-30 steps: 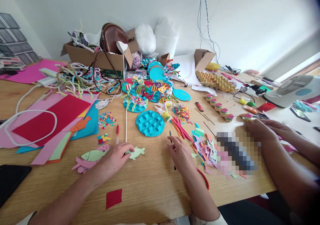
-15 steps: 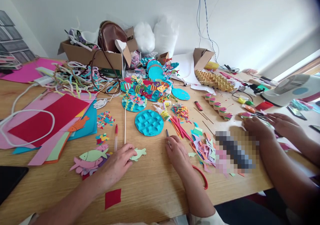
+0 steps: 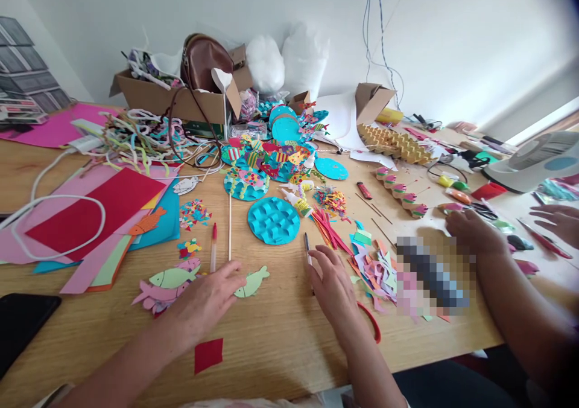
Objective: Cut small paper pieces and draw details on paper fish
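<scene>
My left hand (image 3: pixel 213 298) rests on the table with its fingers stretched out, the tips at the head of a light green paper fish (image 3: pixel 254 282). Under my right hand (image 3: pixel 333 280), whose fingers are spread and loosely bent, a dark pen (image 3: pixel 307 244) lies on the wood, close to the fingertips. Beside my left wrist is a pile of paper fish with a green one (image 3: pixel 170 277) on top. A red-capped pen (image 3: pixel 214 245) and a pale stick (image 3: pixel 230 230) lie beyond my left hand. Red-handled scissors (image 3: pixel 371 322) are partly hidden by my right forearm.
A blue textured disc (image 3: pixel 274 221) lies ahead, with decorated fish pieces behind it. Coloured paper sheets (image 3: pixel 97 212) cover the left side. Paper scraps (image 3: pixel 373 269) lie right of my hand. Another person's hands (image 3: pixel 474 233) are at the far right. A red paper piece (image 3: pixel 208 355) lies nearest me.
My right hand has loosened from the pen, and its fingers have spread. The green fish is turned more upward and less covered by my left hand. The other person's hands have moved apart.
</scene>
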{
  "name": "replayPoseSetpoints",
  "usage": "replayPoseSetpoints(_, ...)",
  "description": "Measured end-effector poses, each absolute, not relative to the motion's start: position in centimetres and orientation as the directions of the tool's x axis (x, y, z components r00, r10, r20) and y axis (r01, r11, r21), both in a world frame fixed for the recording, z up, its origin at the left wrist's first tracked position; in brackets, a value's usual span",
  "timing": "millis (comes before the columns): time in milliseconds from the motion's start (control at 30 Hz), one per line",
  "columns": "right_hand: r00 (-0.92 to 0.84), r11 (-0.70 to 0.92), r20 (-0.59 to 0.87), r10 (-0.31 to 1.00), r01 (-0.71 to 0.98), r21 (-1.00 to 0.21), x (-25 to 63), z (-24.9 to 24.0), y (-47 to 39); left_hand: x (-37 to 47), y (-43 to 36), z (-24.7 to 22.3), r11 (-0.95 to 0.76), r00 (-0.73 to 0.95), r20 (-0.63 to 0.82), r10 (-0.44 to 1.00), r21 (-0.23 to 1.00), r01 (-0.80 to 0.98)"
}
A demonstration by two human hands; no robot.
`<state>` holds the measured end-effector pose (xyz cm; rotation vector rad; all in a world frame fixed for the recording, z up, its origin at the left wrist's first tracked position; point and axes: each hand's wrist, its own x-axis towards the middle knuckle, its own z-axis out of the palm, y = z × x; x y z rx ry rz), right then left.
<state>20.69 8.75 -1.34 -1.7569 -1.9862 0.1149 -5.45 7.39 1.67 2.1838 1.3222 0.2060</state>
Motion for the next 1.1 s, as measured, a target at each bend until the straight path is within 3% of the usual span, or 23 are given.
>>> replayPoseSetpoints(100,-0.067,0.224,0.345,0.936,0.87,-0.439,21.0,-1.0,7.7,-8.5,8.5,2.8,-0.322,0.434,-0.189,0.881,0.434,0.842)
replayPoseSetpoints(267,-0.074,0.216,0.3,0.951,0.855,-0.472,21.3,-0.8,6.5,-14.7,10.7,3.0,-0.197,0.254,-0.127,0.959,0.347,0.917)
replayPoseSetpoints(467,-0.062,0.219,0.315,0.947,0.841,-0.495,20.6,-1.6,6.0,-14.1,11.0,1.8,-0.223,0.26,-0.097,0.961,0.286,0.932)
replayPoseSetpoints(600,-0.076,0.23,0.304,0.95,0.828,-0.511,20.1,-1.5,6.1,-11.0,11.1,1.4,-0.348,0.387,-0.089,0.918,0.289,0.892)
replayPoseSetpoints(800,-0.044,0.179,0.282,0.958,0.862,-0.474,20.5,-1.3,6.7,-9.8,12.0,1.8,-0.375,0.423,-0.082,0.902,0.332,0.865)
replayPoseSetpoints(900,-0.052,0.171,0.268,0.962,0.881,-0.442,20.7,-1.7,6.8,-10.9,12.5,2.9,-0.347,0.38,-0.02,0.925,0.363,0.865)
replayPoseSetpoints(1000,-0.063,0.157,0.241,0.969,0.905,-0.396,20.8,-2.3,6.9,-12.4,12.4,4.5,-0.236,0.231,0.062,0.971,0.391,0.889)
replayPoseSetpoints(1100,-0.076,0.15,0.213,0.974,0.921,-0.36,20.8,-2.6,7.0,-13.6,11.8,5.4,-0.183,0.215,-0.043,0.976,0.382,0.906)
